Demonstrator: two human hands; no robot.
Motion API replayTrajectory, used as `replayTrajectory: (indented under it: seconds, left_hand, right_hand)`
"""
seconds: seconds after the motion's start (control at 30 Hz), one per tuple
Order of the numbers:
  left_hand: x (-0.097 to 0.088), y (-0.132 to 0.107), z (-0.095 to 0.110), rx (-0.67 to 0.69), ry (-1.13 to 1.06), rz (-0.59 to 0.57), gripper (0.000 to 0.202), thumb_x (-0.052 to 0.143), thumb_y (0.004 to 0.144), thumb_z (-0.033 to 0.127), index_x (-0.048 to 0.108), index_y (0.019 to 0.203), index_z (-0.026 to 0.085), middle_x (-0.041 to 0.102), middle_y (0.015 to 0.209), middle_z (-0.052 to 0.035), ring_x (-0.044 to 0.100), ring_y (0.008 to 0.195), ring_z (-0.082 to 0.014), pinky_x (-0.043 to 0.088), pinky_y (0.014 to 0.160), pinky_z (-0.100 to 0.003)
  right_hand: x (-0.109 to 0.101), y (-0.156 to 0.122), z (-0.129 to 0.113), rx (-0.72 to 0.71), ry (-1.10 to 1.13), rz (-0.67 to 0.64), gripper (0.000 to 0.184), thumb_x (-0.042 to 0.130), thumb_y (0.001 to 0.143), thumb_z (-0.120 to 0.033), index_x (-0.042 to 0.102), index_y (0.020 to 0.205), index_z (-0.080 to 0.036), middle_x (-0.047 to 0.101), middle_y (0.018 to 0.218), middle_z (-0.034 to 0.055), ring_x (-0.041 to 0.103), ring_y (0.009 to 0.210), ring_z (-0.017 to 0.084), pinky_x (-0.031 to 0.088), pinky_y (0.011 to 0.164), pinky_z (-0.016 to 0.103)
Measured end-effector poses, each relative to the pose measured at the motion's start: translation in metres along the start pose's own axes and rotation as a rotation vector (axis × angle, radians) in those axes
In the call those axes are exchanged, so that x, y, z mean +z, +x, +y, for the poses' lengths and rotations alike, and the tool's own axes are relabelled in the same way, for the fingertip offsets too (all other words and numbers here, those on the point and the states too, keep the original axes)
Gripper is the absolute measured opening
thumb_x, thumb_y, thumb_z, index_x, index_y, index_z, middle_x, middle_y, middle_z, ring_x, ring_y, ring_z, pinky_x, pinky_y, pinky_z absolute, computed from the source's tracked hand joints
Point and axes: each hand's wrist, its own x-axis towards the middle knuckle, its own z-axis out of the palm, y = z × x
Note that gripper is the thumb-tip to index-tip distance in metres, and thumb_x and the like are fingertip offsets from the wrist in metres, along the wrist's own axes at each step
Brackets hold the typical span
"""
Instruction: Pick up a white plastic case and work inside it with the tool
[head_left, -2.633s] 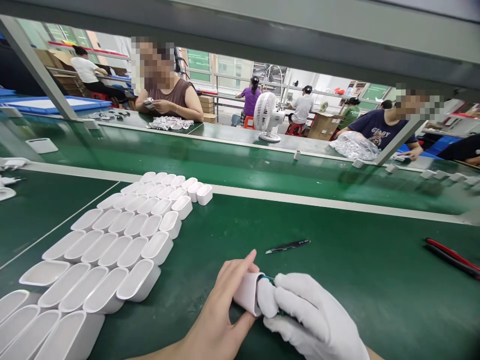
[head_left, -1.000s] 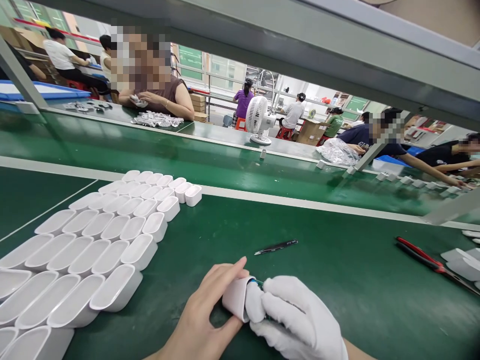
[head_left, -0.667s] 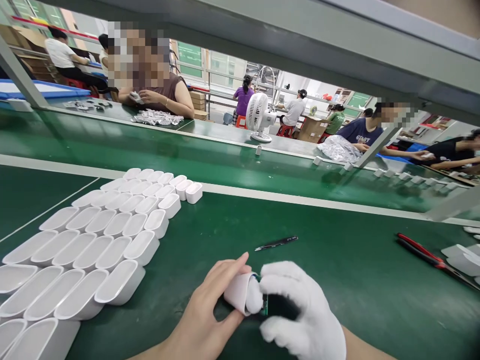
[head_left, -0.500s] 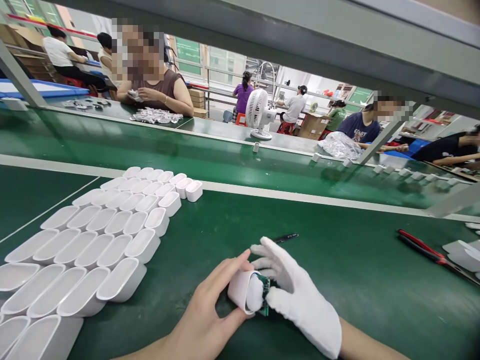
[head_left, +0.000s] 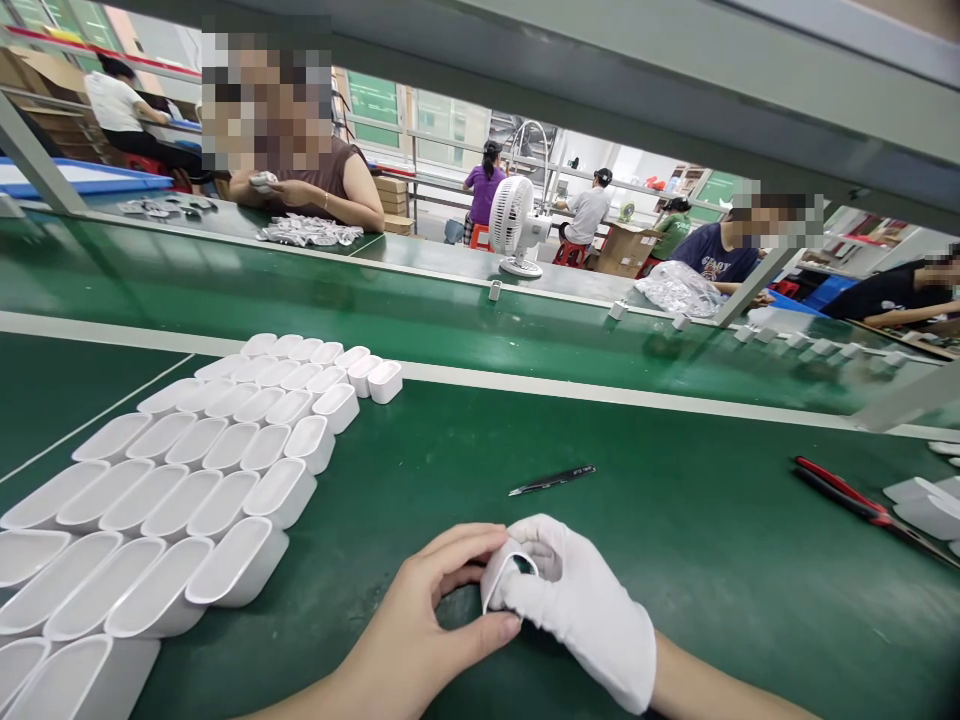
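My bare left hand point(head_left: 427, 610) is closed round a white plastic housing point(head_left: 493, 577), fingers over the top and thumb along its lower edge. The open end of the housing faces right. My right hand point(head_left: 574, 600), in a white glove, is closed at that end, its thumb at the opening and its fingers at the far rim. A bit of dark green circuit board point(head_left: 523, 565) shows inside the opening; the rest is hidden by the glove and the housing. Black tweezers point(head_left: 553, 480) lie on the green bench just beyond my hands.
Rows of white oval housings point(head_left: 180, 505) stand at the left. Red-and-black-handled pliers point(head_left: 862, 505) and more white parts point(head_left: 926, 510) lie at the right. Beyond runs a green conveyor belt point(head_left: 450, 335) with small white units. A fan point(head_left: 514, 225) and co-workers are behind it.
The circuit board that stuck out of the housing is now mostly inside it. My gloved fingers have closed in on the opening, and the tweezers are fully uncovered. Units on the belt have shifted left.
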Motion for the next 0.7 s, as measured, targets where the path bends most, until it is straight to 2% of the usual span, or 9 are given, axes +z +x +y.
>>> replayTrajectory:
  seconds: [0.07, 0.13, 0.2, 0.27, 0.33, 0.4, 0.53, 0.63, 0.7]
  left_hand:
    - [0.000, 0.000, 0.005, -0.083, 0.083, 0.022, 0.042, 0.071, 0.073, 0.034, 0.063, 0.114, 0.031, 0.052, 0.130, -0.0023, 0.050, 0.118, -0.0259, 0.042, 0.104, -0.038]
    - [-0.001, -0.001, 0.013, -0.140, 0.248, 0.052, 0.037, 0.065, 0.078, 0.033, 0.062, 0.114, 0.033, 0.053, 0.129, -0.0002, 0.047, 0.121, -0.0264, 0.036, 0.107, -0.044]
    - [-0.003, 0.000, 0.022, -0.155, 0.435, 0.066, 0.030, 0.055, 0.084, 0.034, 0.062, 0.113, 0.036, 0.055, 0.126, 0.0017, 0.041, 0.124, -0.0276, 0.034, 0.107, -0.050]
    - [-0.006, 0.001, 0.028, -0.146, 0.568, 0.056, 0.029, 0.048, 0.087, 0.035, 0.063, 0.111, 0.037, 0.055, 0.126, 0.0025, 0.034, 0.128, -0.0289, 0.033, 0.105, -0.054]
    - [-0.008, 0.001, 0.030, -0.133, 0.619, 0.048, 0.028, 0.047, 0.087, 0.035, 0.063, 0.110, 0.036, 0.054, 0.127, 0.0022, 0.031, 0.129, -0.0284, 0.031, 0.106, -0.053]
    - [-0.009, 0.001, 0.027, -0.130, 0.592, 0.061, 0.030, 0.048, 0.086, 0.035, 0.062, 0.112, 0.034, 0.053, 0.127, 0.0002, 0.034, 0.127, -0.0266, 0.032, 0.107, -0.050]
    - [-0.010, 0.000, 0.022, -0.173, 0.489, 0.094, 0.039, 0.051, 0.084, 0.037, 0.052, 0.123, 0.036, 0.047, 0.128, -0.0018, 0.040, 0.122, -0.0246, 0.034, 0.105, -0.047]
    - [-0.008, 0.001, 0.023, -0.186, 0.499, 0.086, 0.046, 0.062, 0.076, 0.033, 0.054, 0.121, 0.038, 0.048, 0.126, -0.0001, 0.038, 0.122, -0.0256, 0.034, 0.105, -0.046]
    - [-0.007, 0.003, 0.024, -0.191, 0.530, 0.090, 0.042, 0.064, 0.074, 0.027, 0.059, 0.114, 0.039, 0.052, 0.121, 0.0014, 0.039, 0.121, -0.0256, 0.034, 0.105, -0.046]
  right_hand:
    - [-0.015, 0.002, 0.001, -0.205, -0.336, 0.083, 0.022, 0.056, 0.082, -0.038, 0.059, 0.088, -0.017, 0.062, 0.082, 0.0058, 0.059, 0.074, 0.018, 0.048, 0.071, 0.033]
    - [-0.034, 0.009, 0.004, -0.408, -0.691, 0.280, 0.024, 0.052, 0.085, -0.035, 0.061, 0.101, -0.019, 0.061, 0.096, 0.0088, 0.058, 0.086, 0.021, 0.047, 0.079, 0.039]
    - [-0.055, 0.021, 0.009, -0.463, -0.951, 0.415, 0.032, 0.056, 0.083, -0.033, 0.060, 0.112, -0.022, 0.058, 0.112, 0.0105, 0.053, 0.104, 0.027, 0.043, 0.088, 0.045]
    - [-0.070, 0.034, 0.016, -0.422, -1.096, 0.386, 0.034, 0.061, 0.079, -0.032, 0.061, 0.113, -0.027, 0.058, 0.118, 0.0081, 0.049, 0.112, 0.029, 0.042, 0.090, 0.047]
    - [-0.080, 0.045, 0.022, -0.391, -1.108, 0.288, 0.021, 0.061, 0.079, -0.028, 0.067, 0.099, -0.027, 0.063, 0.111, 0.0051, 0.053, 0.107, 0.027, 0.044, 0.087, 0.045]
    - [-0.082, 0.049, 0.025, -0.403, -1.034, 0.258, 0.011, 0.057, 0.082, -0.025, 0.067, 0.088, -0.025, 0.065, 0.100, 0.0041, 0.058, 0.095, 0.022, 0.046, 0.082, 0.039]
    - [-0.069, 0.034, 0.015, -0.503, -0.929, 0.244, 0.012, 0.051, 0.088, -0.024, 0.063, 0.089, -0.024, 0.065, 0.082, 0.0005, 0.058, 0.072, 0.014, 0.040, 0.073, 0.032]
    - [-0.053, 0.017, 0.001, -0.681, -1.010, 0.256, 0.017, 0.049, 0.088, -0.017, 0.063, 0.089, -0.027, 0.065, 0.077, -0.0033, 0.056, 0.067, 0.011, 0.028, 0.074, 0.034]
    - [-0.046, 0.010, -0.006, -0.716, -1.112, 0.280, 0.025, 0.045, 0.085, -0.010, 0.063, 0.085, -0.028, 0.064, 0.073, -0.0056, 0.053, 0.063, 0.009, 0.022, 0.072, 0.035]
